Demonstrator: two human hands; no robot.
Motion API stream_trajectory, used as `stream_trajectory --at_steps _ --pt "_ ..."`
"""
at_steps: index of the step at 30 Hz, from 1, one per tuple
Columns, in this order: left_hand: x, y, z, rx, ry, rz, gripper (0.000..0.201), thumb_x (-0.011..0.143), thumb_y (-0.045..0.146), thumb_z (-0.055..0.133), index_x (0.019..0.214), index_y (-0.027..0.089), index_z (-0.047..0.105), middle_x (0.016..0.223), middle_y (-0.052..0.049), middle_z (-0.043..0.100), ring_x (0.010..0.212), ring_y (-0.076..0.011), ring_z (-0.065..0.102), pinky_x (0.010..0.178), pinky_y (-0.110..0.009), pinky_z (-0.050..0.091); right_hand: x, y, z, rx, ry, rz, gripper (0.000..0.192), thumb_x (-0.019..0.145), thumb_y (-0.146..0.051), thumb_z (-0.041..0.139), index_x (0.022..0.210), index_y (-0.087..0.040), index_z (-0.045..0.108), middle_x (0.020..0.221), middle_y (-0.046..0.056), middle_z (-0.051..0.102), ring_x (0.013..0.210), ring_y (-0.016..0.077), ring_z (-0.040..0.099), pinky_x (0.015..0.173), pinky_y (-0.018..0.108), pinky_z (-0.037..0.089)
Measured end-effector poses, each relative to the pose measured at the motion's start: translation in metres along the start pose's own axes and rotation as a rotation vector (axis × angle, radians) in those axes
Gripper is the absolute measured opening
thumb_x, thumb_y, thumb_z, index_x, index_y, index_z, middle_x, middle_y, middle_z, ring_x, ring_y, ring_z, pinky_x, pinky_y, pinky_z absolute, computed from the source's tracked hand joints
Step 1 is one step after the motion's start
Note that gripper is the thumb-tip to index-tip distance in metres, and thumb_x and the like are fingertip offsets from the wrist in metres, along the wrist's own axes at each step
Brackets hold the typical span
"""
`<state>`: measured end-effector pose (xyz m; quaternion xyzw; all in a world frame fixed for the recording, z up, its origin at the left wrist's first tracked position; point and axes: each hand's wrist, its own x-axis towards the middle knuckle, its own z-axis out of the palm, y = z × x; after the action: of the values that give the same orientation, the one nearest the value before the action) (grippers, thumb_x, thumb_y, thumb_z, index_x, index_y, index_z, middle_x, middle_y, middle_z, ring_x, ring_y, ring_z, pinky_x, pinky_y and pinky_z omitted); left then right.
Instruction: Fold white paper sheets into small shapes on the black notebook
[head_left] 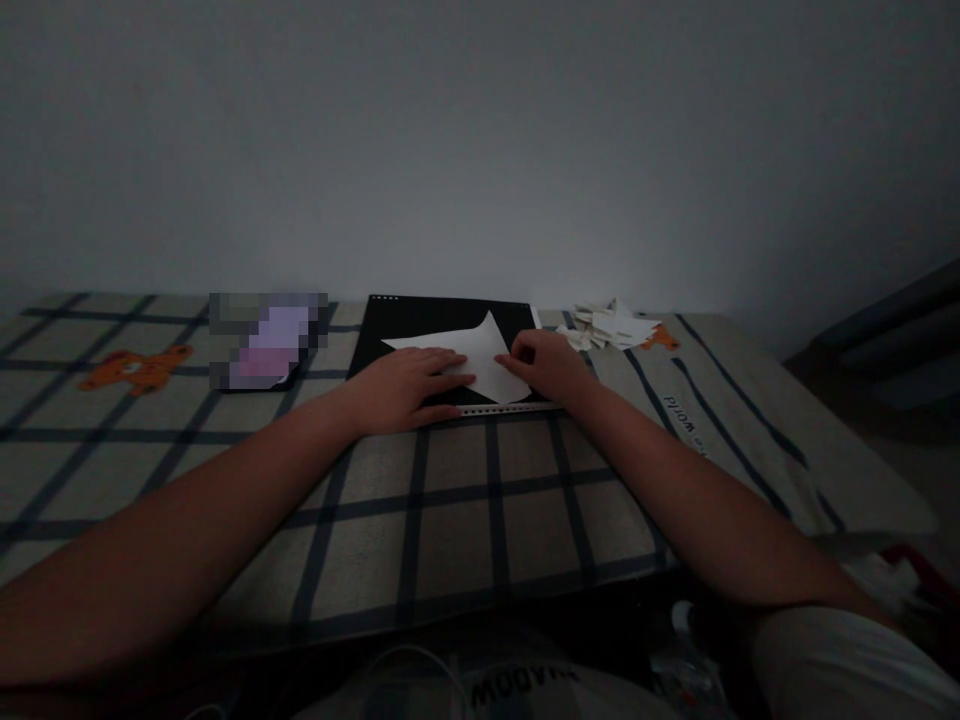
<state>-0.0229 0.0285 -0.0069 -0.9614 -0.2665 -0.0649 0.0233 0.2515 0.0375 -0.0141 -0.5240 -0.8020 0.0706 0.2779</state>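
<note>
White paper sheet (480, 362) sits on a black board (420, 325) on the checked cloth (450, 520). Left hand (401, 388) presses it flat, fingers together; right hand (546, 365) pinches its edge, I think. Cloth print reads "world"; paper scraps (611, 325) lie nearby.

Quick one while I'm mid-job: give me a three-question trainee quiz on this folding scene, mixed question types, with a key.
1. True or false: the white paper sheet lies on a black board.
2. Multiple choice: the pile of small folded paper pieces sits
A. left of the board
B. right of the board, near the wall
C. under the left hand
3. Fill in: the left hand lies ____ on the sheet, while the right hand pinches its right edge.

Key: 1 true; 2 B; 3 flat
</note>
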Motion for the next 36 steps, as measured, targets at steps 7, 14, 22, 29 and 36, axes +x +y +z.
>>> stream_trajectory --at_steps 7,14,22,29,36 --pt "0.000 -0.001 0.002 -0.027 -0.006 -0.002 0.059 0.102 0.060 0.045 0.146 0.023 0.058 0.158 -0.015 0.049 0.141 -0.0333 0.051 0.117 -0.047 0.040 -0.001 -0.004 0.000 0.165 0.041 -0.152 0.038 0.096 -0.053 0.059 0.079 -0.020 0.064 0.078 0.003 0.065 0.071 0.0160 0.055 0.066 0.031 0.039" --pt "0.000 0.000 0.000 -0.024 0.009 0.029 0.059 0.102 0.058 0.045 0.144 0.019 0.060 0.154 -0.018 0.052 0.137 -0.0357 0.054 0.114 -0.051 0.043 -0.002 -0.003 0.001 0.261 -0.050 -0.472 0.026 0.102 -0.038 0.053 0.107 -0.022 0.072 0.115 0.011 0.069 0.112 0.0226 0.062 0.099 0.042 0.050" --pt "0.001 0.002 -0.003 -0.058 0.015 0.055 0.055 0.102 0.057 0.046 0.142 0.021 0.059 0.153 -0.014 0.052 0.138 -0.0320 0.053 0.116 -0.045 0.042 -0.001 0.010 0.008 0.150 -0.158 -0.547 0.037 0.103 -0.031 0.049 0.131 -0.022 0.071 0.141 0.013 0.065 0.132 0.0261 0.058 0.113 0.051 0.045" --pt "0.000 0.004 -0.003 -0.173 0.050 -0.058 0.053 0.098 0.057 0.053 0.131 0.016 0.060 0.140 -0.017 0.058 0.126 -0.0305 0.059 0.106 -0.042 0.049 0.000 0.011 0.010 0.066 -0.181 -0.538 0.039 0.101 -0.028 0.052 0.137 -0.024 0.067 0.144 0.013 0.064 0.137 0.0276 0.056 0.115 0.054 0.044" --pt "0.001 0.001 0.002 -0.143 0.058 0.036 0.057 0.099 0.053 0.055 0.146 0.021 0.054 0.158 -0.019 0.044 0.139 -0.0354 0.049 0.113 -0.050 0.043 -0.003 0.004 0.012 0.014 -0.208 -0.513 0.040 0.101 -0.031 0.055 0.140 -0.023 0.065 0.147 0.013 0.061 0.141 0.0284 0.053 0.117 0.054 0.043"
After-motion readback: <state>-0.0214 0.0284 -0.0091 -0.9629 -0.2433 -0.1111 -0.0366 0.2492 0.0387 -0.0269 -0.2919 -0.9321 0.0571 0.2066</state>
